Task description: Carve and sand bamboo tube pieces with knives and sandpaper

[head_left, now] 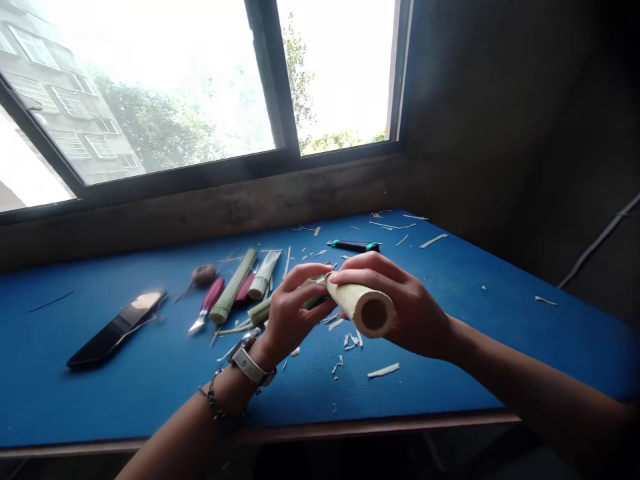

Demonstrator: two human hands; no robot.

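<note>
A pale, peeled bamboo tube (357,300) is held above the table, its hollow end facing me. My right hand (410,300) is wrapped round it from the right, fingers over the top. At the tube's far end, the fingers of my left hand (295,303) are closed together. Something small and whitish shows between them, too hidden to name. Below the hands lie pale shavings (353,341) and a bamboo strip (383,371).
Left of my hands lie green bamboo pieces (234,287), a red-handled knife (207,303), a ball of twine (204,274) and a dark phone (117,330). A black-and-green utility knife (354,246) lies behind them on the blue table (480,373). A window (200,87) is beyond.
</note>
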